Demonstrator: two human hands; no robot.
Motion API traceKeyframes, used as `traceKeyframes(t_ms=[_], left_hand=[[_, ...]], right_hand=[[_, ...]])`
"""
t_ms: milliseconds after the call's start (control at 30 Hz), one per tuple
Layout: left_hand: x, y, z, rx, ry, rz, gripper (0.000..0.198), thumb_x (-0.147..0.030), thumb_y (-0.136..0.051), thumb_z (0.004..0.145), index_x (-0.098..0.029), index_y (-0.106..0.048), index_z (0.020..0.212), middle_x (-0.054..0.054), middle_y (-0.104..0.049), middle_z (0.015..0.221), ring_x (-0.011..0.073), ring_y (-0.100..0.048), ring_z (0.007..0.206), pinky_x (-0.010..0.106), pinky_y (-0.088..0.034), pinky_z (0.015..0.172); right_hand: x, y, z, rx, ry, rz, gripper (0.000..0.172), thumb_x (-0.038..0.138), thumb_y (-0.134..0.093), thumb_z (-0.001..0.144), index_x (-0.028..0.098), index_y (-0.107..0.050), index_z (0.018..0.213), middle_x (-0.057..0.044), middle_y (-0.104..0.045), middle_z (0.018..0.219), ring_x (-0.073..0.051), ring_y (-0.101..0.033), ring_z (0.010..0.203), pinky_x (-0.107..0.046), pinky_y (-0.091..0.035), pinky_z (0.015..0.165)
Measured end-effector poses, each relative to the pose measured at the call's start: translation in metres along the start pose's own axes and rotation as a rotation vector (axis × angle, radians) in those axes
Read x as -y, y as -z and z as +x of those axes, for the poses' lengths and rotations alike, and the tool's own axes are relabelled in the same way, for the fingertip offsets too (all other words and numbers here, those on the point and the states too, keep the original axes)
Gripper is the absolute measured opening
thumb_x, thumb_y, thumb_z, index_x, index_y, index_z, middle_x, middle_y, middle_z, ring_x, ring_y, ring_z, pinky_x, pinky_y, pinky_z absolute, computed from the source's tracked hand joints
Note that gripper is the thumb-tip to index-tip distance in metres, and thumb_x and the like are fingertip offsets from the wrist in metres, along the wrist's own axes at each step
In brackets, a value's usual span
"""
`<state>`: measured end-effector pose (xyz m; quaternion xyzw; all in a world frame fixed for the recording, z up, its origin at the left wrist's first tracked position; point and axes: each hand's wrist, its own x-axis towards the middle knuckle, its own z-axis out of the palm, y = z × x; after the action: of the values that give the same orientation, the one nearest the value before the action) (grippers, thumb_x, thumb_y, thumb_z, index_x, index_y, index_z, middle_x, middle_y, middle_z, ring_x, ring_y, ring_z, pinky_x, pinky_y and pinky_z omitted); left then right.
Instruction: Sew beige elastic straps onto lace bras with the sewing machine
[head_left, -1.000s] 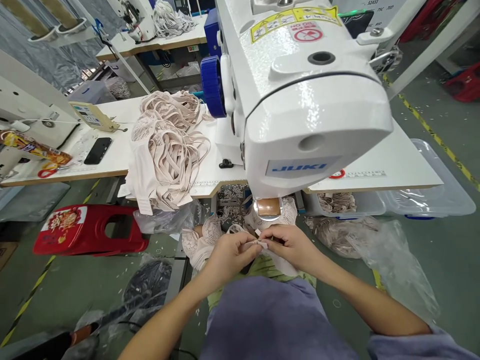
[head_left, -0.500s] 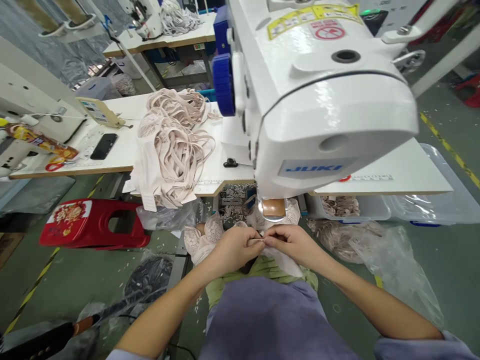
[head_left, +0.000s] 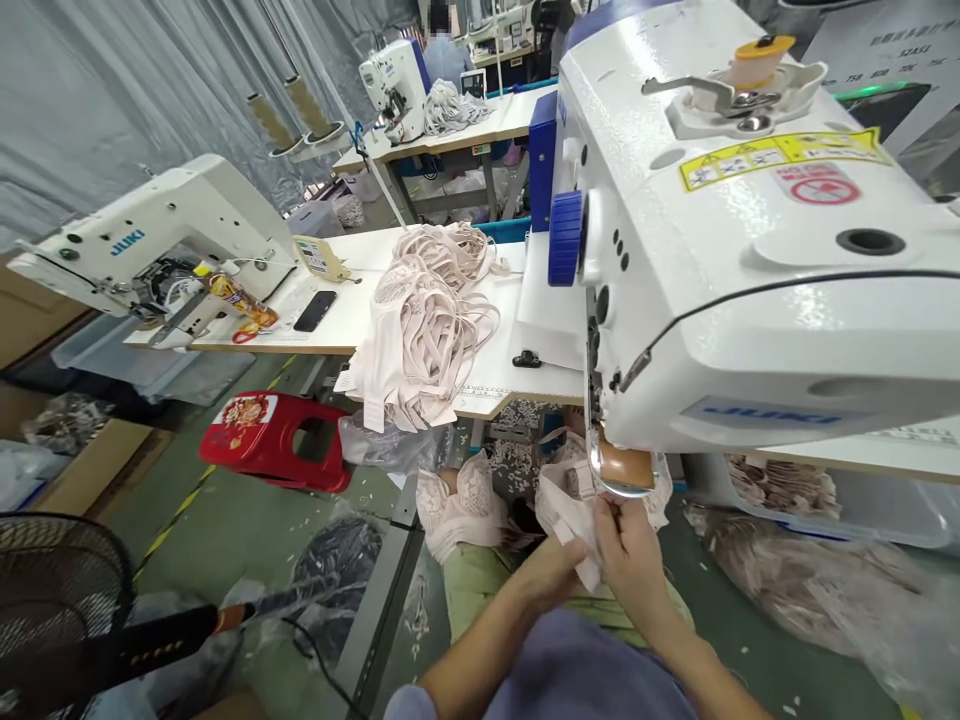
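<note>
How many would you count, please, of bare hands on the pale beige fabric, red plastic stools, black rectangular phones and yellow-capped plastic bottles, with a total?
Bare hands on the pale beige fabric: 2 (left hand, right hand)
Red plastic stool: 1
Black rectangular phone: 1
Yellow-capped plastic bottle: 1
Total: 5

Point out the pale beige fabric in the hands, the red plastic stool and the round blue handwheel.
Pale beige fabric (head_left: 574, 517): head view, smooth strip.
Red plastic stool (head_left: 280, 438): head view, red side beside opening.
Round blue handwheel (head_left: 565, 240): head view, ridged rim.
</note>
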<state>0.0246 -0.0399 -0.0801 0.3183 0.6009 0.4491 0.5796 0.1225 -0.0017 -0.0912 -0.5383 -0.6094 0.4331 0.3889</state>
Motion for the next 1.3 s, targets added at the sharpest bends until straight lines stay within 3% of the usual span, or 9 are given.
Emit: traceKeyframes(t_ms=[100, 233, 300, 433, 533, 633, 733, 967, 1300], left_hand=[[0.006, -0.015, 0.0, -0.043, -0.011, -0.25, 0.075, -0.077, -0.057, 0.078, -0.015, -0.065, 0.119, 0.018, -0.069, 0.117, 0.0319, -0.064, 0.114, 0.042, -0.051, 0.099], [0.007, -0.02, -0.004, -0.206, 0.031, -0.494, 0.07, -0.07, -0.073, 0.068, -0.014, -0.068, 0.11, 0.017, -0.071, 0.112, 0.0317, -0.063, 0.114, 0.041, -0.046, 0.102], [0.003, -0.012, -0.005, -0.218, 0.022, -0.42, 0.068, -0.07, -0.073, 0.068, -0.014, -0.069, 0.106, 0.015, -0.071, 0.107, 0.0298, -0.064, 0.107, 0.039, -0.048, 0.098], [-0.013, 0.015, -0.011, 0.04, -0.063, 0.035, 0.05, -0.064, -0.056, 0.085, -0.016, -0.067, 0.079, 0.005, -0.064, 0.069, 0.0207, -0.061, 0.073, 0.035, -0.051, 0.082], [-0.03, 0.03, -0.018, 0.205, -0.111, 0.149, 0.031, -0.047, -0.061, 0.085, -0.017, -0.069, 0.081, 0.004, -0.064, 0.072, 0.0209, -0.06, 0.077, 0.034, -0.049, 0.085], [-0.045, 0.034, -0.023, 0.376, -0.161, 0.261, 0.022, -0.031, -0.055, 0.087, -0.019, -0.07, 0.097, 0.005, -0.069, 0.094, 0.0217, -0.06, 0.092, 0.03, -0.047, 0.088], [-0.056, 0.032, -0.024, 0.423, -0.098, 0.365, 0.017, -0.026, -0.054, 0.084, -0.018, -0.069, 0.086, 0.002, -0.066, 0.08, 0.0183, -0.057, 0.077, 0.027, -0.047, 0.073], [-0.061, 0.034, -0.016, 0.099, 0.031, 0.278, 0.031, -0.045, -0.059, 0.086, -0.016, -0.066, 0.078, 0.0, -0.061, 0.065, 0.0145, -0.052, 0.062, 0.025, -0.042, 0.061], [-0.047, 0.004, -0.011, -0.008, 0.042, -0.245, 0.038, -0.047, -0.079, 0.074, -0.016, -0.074, 0.094, 0.006, -0.076, 0.091, 0.0218, -0.068, 0.091, 0.032, -0.052, 0.084]], right_hand=[[-0.004, -0.009, -0.007, -0.084, 0.056, -0.036, 0.041, 0.062, -0.043, 0.092, 0.024, -0.054, 0.08, -0.007, -0.063, 0.067, -0.024, -0.06, 0.062, -0.035, -0.048, 0.054], [-0.008, -0.011, -0.016, -0.148, 0.122, -0.074, 0.043, 0.061, -0.041, 0.094, 0.024, -0.056, 0.079, -0.007, -0.064, 0.067, -0.022, -0.061, 0.06, -0.034, -0.05, 0.053], [-0.008, -0.002, -0.018, -0.087, 0.172, -0.123, 0.04, 0.057, -0.045, 0.095, 0.024, -0.057, 0.076, -0.005, -0.064, 0.066, -0.021, -0.062, 0.059, -0.033, -0.051, 0.053], [-0.007, 0.033, -0.012, -0.044, 0.376, -0.19, 0.023, 0.046, -0.06, 0.089, 0.024, -0.063, 0.08, -0.006, -0.067, 0.078, -0.022, -0.067, 0.072, -0.033, -0.055, 0.063], [-0.001, 0.056, -0.005, 0.202, 0.485, -0.181, 0.021, 0.041, -0.063, 0.086, 0.024, -0.067, 0.099, -0.009, -0.07, 0.098, -0.024, -0.069, 0.089, -0.035, -0.057, 0.072], [0.011, 0.064, -0.003, 0.56, 0.336, -0.159, 0.013, 0.033, -0.058, 0.087, 0.023, -0.063, 0.092, -0.003, -0.066, 0.078, -0.019, -0.064, 0.068, -0.029, -0.053, 0.058], [0.023, 0.065, -0.003, 0.662, 0.162, -0.121, 0.008, 0.03, -0.055, 0.082, 0.023, -0.053, 0.079, 0.003, -0.051, 0.062, -0.013, -0.047, 0.051, -0.024, -0.038, 0.045], [0.021, 0.081, 0.0, 0.149, 0.061, -0.206, 0.016, 0.032, -0.05, 0.087, 0.023, -0.058, 0.078, 0.001, -0.054, 0.063, -0.012, -0.042, 0.048, -0.025, -0.037, 0.047], [0.027, 0.046, -0.01, 0.091, 0.357, -0.181, 0.019, 0.029, -0.054, 0.096, 0.024, -0.072, 0.095, -0.005, -0.07, 0.085, -0.016, -0.065, 0.071, -0.027, -0.053, 0.063]])
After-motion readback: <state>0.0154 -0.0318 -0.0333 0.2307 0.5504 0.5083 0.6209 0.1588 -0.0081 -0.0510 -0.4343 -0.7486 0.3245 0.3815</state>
